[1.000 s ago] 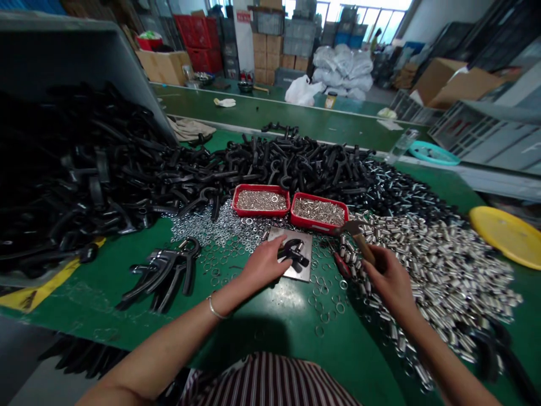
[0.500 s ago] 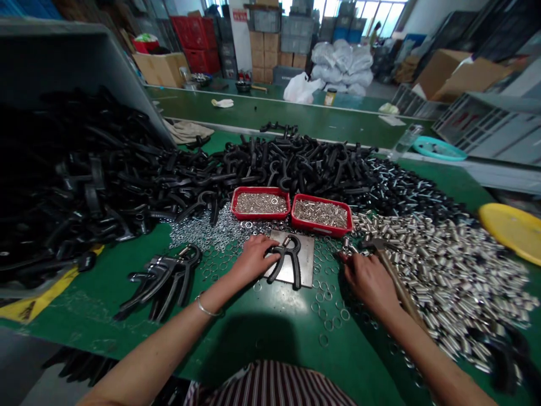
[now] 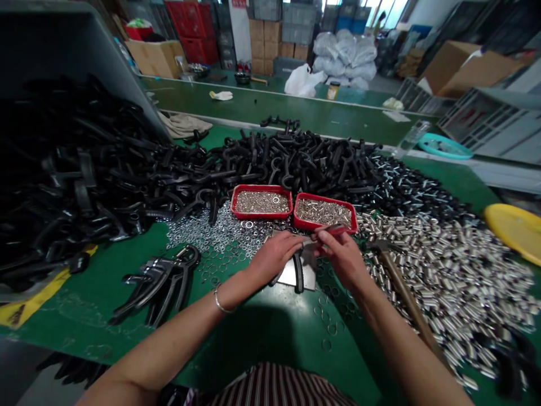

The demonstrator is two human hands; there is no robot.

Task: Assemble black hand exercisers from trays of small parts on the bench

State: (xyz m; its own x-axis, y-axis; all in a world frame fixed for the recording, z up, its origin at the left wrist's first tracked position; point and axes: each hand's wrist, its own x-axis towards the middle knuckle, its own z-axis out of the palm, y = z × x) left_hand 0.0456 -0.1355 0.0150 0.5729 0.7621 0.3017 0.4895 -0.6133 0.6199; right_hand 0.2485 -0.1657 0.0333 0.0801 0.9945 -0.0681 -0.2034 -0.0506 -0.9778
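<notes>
- Presently one worktop (image 3: 228,349) carries it all. Heaped black parts (image 3: 304,163) could slide forward onto the trays if knocked; cause: loose stacking.
- Silver cylinder heap (image 3: 460,282) lies round the hammer (image 3: 406,293); a careless pull on the handle could scatter cylinders.
- Left hand (image 3: 270,256): fingers curled closed over the top of the black forked piece (image 3: 298,276), legs on the metal plate (image 3: 309,277). Piece could twist or skid; cause: smooth plate, hand-only hold.
- Right hand (image 3: 346,262): fingers pinched shut on a red-handled tool (image 3: 336,230), metal end toward the left hand. A slip could jab those fingers. Forked piece's top is hidden, so can't tell if the tool touches it.
- Right red tray (image 3: 304,224) is close behind the right hand; an elbow-out move could tip it.
- Counts: 1 tipped grey bin (image 3: 114,62), 1 yellow lid (image 3: 515,231), 1 teal lid (image 3: 448,154), 1 plate, 1 hammer by the cylinders, 2 red trays incl. left red tray (image 3: 262,216), 1 forked piece in hand, 1 red-handled tool.
- Overlapping black set at left (image 3: 158,282): several, no exact count. Heaped parts, cylinders, loose rings (image 3: 333,330): too many to count.
</notes>
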